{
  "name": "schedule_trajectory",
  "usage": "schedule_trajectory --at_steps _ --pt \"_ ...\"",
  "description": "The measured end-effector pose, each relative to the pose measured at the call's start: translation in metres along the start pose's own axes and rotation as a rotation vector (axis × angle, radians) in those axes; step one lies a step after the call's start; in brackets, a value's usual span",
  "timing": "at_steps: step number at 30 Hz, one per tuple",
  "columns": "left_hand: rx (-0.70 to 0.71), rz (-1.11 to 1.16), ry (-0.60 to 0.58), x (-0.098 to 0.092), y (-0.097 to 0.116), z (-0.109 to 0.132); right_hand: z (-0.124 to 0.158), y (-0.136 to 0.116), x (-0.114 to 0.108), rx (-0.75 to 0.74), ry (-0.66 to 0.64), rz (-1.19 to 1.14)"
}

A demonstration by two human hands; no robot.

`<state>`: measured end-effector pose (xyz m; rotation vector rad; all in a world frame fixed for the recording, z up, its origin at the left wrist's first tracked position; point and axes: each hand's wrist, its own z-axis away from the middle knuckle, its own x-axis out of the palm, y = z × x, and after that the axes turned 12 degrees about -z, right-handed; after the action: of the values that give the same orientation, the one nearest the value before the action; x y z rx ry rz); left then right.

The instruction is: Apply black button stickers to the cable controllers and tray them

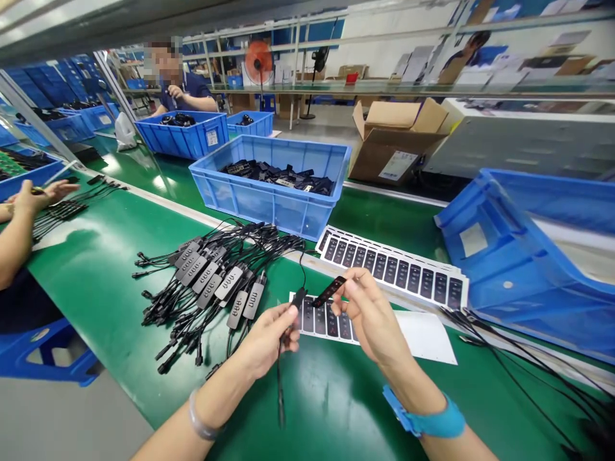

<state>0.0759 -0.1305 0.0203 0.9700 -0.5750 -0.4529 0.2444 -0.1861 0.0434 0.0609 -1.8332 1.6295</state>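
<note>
Your right hand [372,317] pinches a black label strip [329,291] between thumb and fingers, just beside the black cable connector [298,297] pinched in your left hand [264,339]. Beneath them, a label sheet [324,323] lies on the green bench mat [110,307], near a heap of black cables [211,288]. Beyond stand a blue crate [269,186] and, across the factory room, an orange fan [259,61].

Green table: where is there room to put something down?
Bare green table lies between the black cable pile and the co-worker's hands, and below the label sheet, between the left hand and right hand. It's crowded around the cables and beside the blue crate.
</note>
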Motion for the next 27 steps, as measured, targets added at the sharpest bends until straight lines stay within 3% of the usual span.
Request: schedule_trajectory --at_steps 2,4,10,17,27 --pt "-0.103 0.212 -0.013 0.004 0.001 0.002 -0.002 0.002 -0.002 0.025 0.009 0.007" --pt "-0.123 0.271 -0.013 0.006 0.001 0.004 -0.003 0.005 -0.004 0.053 0.010 0.015" --pt "0.002 0.133 -0.039 0.011 0.001 0.011 0.000 0.014 -0.001 0.099 -0.030 0.103" --pt "0.015 0.118 -0.223 0.012 0.001 0.012 0.005 0.019 0.008 0.122 -0.044 0.158" --pt "0.044 0.138 -0.244 0.013 -0.007 0.009 0.008 0.021 0.008 0.127 -0.062 0.194"
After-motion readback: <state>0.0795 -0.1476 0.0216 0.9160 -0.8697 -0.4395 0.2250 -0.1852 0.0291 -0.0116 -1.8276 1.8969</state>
